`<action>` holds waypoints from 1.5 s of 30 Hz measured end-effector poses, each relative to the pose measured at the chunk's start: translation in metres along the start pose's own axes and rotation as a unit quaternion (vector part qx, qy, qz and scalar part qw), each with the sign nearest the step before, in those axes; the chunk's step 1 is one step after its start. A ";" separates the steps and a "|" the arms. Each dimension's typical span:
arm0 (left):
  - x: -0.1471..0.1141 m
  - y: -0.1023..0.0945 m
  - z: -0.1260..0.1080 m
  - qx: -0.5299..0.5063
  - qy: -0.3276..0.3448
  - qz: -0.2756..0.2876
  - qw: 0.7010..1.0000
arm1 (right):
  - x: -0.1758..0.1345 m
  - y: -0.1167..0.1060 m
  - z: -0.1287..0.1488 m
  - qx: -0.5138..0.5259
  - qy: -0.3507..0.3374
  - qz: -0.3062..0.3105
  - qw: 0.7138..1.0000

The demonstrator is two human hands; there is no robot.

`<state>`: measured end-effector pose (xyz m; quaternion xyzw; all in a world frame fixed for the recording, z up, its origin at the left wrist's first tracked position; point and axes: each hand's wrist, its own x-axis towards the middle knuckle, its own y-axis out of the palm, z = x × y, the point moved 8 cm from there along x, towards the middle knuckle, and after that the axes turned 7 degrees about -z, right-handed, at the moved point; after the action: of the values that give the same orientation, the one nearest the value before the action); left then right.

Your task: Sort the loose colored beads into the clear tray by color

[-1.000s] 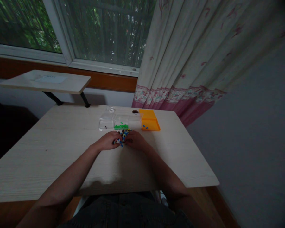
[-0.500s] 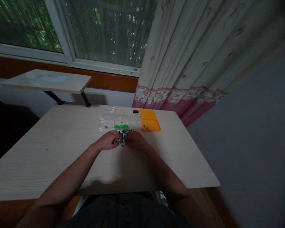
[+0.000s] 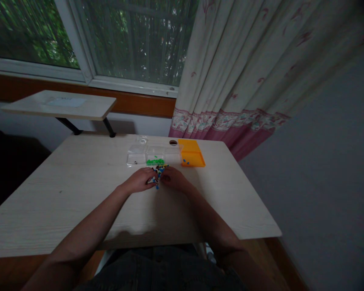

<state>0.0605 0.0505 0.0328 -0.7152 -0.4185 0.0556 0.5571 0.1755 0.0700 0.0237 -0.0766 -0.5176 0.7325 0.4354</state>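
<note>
A small pile of mixed blue, yellow, white and dark pieces lies on the table between my hands. My left hand rests at the pile's left side, thumb and fingers apart around some pieces. On the other side my right hand has its fingers curled in at the pile; what they hold, if anything, is hidden. Just behind the pile, a clear box holds many small green pieces. To its right an orange box contains a few blue pieces.
Another clear box with a tiny dark piece stands at the left of the row. Behind is a round cable hole in the table. A raised shelf stands back left, and a curtain hangs behind the right side.
My left hand has shifted slightly right and its fingers have spread a little around the pieces. My right fingers have curled. The boxes stay where they were.
</note>
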 end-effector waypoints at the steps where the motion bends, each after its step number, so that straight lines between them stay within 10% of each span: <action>1: 0.000 -0.001 -0.001 -0.001 0.002 -0.002 1.000 | 0.000 -0.002 -0.003 0.013 0.018 -0.009 1.000; 16: 0.006 -0.016 0.001 -0.059 -0.058 -0.087 0.993 | -0.004 -0.006 -0.029 0.305 0.207 -0.121 0.922; 32: 0.005 -0.022 0.002 -0.056 -0.039 -0.120 0.990 | -0.001 -0.004 -0.024 0.313 0.192 -0.186 0.911; 45: -0.030 -0.075 0.079 0.186 -0.229 -0.253 0.922 | 0.000 0.012 0.014 0.008 0.008 -0.018 1.000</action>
<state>-0.0420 0.0916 0.0551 -0.4370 -0.6835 0.1521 0.5645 0.1605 0.0595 0.0203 -0.0696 -0.5095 0.7283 0.4529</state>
